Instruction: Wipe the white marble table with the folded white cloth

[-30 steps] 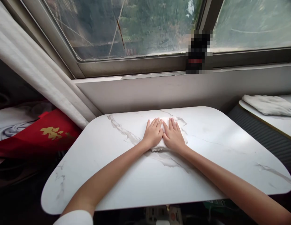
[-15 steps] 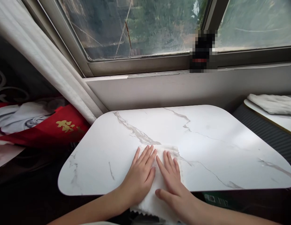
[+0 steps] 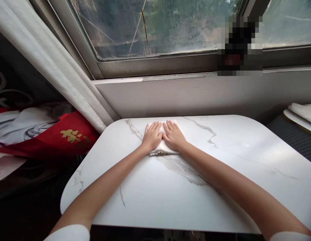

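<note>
Both arms reach out over a white marble-patterned tabletop [image 3: 140, 190]. Near its far edge lies a white cloth [image 3: 163, 148], pressed flat under my palms. My left hand [image 3: 152, 136] rests on the cloth's left part, fingers stretched forward. Beside it, my right hand [image 3: 174, 134] lies flat on the right part, its fingers also extended. The two thumbs almost meet in the middle. Most of the cloth is hidden beneath the hands; its frayed near edge shows behind the wrists.
A wall and a metal-framed window [image 3: 155, 65] stand behind the table. At the left hang a pale curtain [image 3: 57, 63] and a red bag [image 3: 70, 134] with grey fabric in it. On the right, another white cloth [image 3: 304, 112] lies on a smaller surface.
Both hands have slid forward together with the cloth, from the table's near edge to close to its far edge. My arms are now stretched out, and the view has shifted slightly.
</note>
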Tool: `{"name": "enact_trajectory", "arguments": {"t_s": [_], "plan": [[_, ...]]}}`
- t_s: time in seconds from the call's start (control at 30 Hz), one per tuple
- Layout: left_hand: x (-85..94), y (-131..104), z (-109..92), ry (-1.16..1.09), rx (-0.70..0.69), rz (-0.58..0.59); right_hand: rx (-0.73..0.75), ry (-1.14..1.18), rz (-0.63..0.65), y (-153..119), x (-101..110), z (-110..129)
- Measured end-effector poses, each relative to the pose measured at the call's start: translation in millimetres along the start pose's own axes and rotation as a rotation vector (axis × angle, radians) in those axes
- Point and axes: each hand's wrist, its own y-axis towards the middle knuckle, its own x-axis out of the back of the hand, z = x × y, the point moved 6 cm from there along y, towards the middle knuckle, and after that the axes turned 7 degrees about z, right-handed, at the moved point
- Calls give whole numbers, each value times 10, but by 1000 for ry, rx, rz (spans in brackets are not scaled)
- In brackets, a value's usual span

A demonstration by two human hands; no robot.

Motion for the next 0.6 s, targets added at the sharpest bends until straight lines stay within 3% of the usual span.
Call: {"name": "enact_trajectory", "arguments": {"t_s": [0.13,0.27,0.43,0.6], "plan": [[4,510,237,-7,1,-20,-41,-30,-54,481,-3,-136],[20,792,378,-3,-18,-36,-70,-47,-120,762,-7,-189],[28,879,440,28,-16,-58,-66,-45,-162,839,2,-177],[25,763,410,29,-7,-40,-44,-46,-147,726,20,-123]]}}
